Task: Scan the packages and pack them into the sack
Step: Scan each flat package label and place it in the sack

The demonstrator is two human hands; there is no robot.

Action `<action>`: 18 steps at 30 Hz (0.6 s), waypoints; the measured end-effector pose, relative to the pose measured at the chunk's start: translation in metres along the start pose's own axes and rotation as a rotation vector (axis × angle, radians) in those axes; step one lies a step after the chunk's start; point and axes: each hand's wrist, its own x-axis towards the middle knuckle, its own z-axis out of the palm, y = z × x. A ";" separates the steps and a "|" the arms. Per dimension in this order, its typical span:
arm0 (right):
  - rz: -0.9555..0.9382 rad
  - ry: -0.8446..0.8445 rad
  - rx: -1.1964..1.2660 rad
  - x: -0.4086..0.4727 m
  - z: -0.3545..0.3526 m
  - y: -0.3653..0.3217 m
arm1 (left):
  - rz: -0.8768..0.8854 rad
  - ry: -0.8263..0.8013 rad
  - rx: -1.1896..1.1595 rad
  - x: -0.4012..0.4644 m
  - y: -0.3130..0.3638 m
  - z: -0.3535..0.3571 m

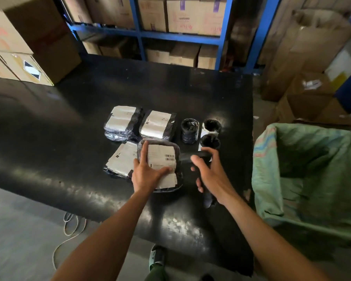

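I have my left hand [148, 171] gripping the package [160, 166], thumb across its white label, tilted up off the table [69, 122]. My right hand [207, 173] is wrapped round the scanner [193, 157], whose nose points left at the barcode. So the package lies just left of the scanner, its long axis running away from me. The sack [304, 171] gapes open well to the right, beside the table, nearer my right hand; I judge the package must cross that way after the scan.
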 end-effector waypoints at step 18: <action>-0.151 0.021 -0.184 -0.026 0.016 -0.008 | -0.035 0.025 -0.018 -0.039 0.000 -0.011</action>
